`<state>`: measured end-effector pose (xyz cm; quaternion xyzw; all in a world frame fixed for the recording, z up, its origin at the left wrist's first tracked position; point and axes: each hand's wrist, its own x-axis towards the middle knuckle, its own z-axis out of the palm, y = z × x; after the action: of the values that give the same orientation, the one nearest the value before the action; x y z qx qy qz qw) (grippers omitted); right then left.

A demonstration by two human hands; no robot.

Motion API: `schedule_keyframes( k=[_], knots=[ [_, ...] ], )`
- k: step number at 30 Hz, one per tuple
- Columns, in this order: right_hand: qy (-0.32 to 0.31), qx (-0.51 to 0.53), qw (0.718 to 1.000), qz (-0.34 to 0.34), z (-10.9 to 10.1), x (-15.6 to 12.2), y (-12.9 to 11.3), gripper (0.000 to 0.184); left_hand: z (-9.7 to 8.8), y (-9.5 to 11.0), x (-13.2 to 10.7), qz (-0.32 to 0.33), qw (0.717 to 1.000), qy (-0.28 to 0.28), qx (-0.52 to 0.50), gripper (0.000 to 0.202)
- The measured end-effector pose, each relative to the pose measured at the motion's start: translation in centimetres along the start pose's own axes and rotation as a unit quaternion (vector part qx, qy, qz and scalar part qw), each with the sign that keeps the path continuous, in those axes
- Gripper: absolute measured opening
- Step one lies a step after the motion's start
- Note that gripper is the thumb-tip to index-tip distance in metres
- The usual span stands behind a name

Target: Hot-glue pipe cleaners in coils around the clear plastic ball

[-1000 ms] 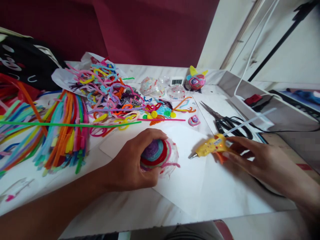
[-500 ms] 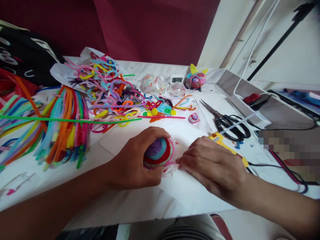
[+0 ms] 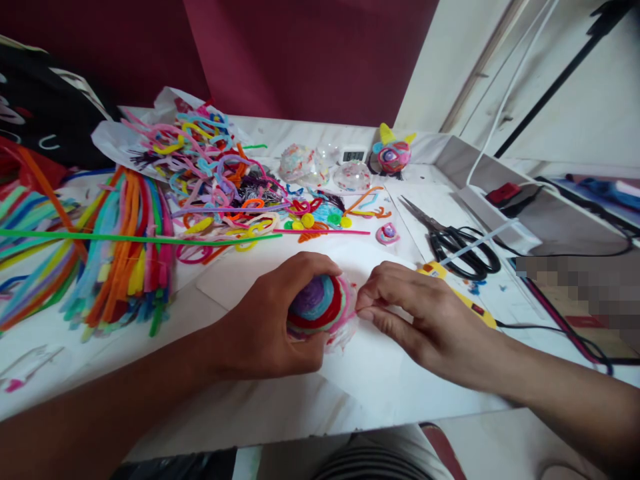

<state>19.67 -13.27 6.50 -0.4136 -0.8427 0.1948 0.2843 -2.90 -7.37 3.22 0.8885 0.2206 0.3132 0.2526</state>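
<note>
My left hand is wrapped around a clear plastic ball, partly covered with rings of pipe cleaner in purple, light blue, red, pale green and pink. Thumb and fingers curve about its left side. At the ball's right edge, the fingertips of my right hand pinch the end of a pink pipe cleaner, mostly hidden by the fingers. Just beyond the right hand lies a yellow glue gun, partly covered by it. White paper is under both hands.
Bundled pipe cleaners lie left, with a tangled heap behind. Clear plastic domes, a small digital clock and a decorated ball with yellow horns stand at the back. Black-handled scissors lie right, near a power strip.
My right hand has turned and its fingertips have come up against the ball's right edge, the thumb now showing. My left hand keeps its hold on the ball.
</note>
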Motion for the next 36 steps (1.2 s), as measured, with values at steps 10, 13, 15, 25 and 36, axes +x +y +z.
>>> schedule_keyframes(
  k=[10,13,15,25,36],
  knots=[
    [-0.034,0.014,0.997,0.068,0.2,0.6,0.3,0.005,-0.1,0.1,0.0,0.012,1.0,-0.007,-0.002,0.066],
    [-0.032,0.027,0.996,0.084,0.2,0.7,0.6,0.005,0.0,0.1,0.0,0.014,1.0,-0.012,0.0,0.066],
    [-0.033,0.039,0.994,0.098,0.1,0.8,0.7,0.005,0.0,0.1,0.1,0.009,1.0,-0.018,0.003,0.067],
    [-0.068,0.082,0.985,0.139,0.1,1.2,1.5,0.007,0.1,-0.3,0.1,0.006,0.999,-0.04,0.005,0.068],
    [-0.087,-0.045,0.995,0.035,-0.2,1.9,2.5,0.02,0.0,-0.3,0.1,-0.014,0.995,-0.093,-0.007,0.074]
  ],
)
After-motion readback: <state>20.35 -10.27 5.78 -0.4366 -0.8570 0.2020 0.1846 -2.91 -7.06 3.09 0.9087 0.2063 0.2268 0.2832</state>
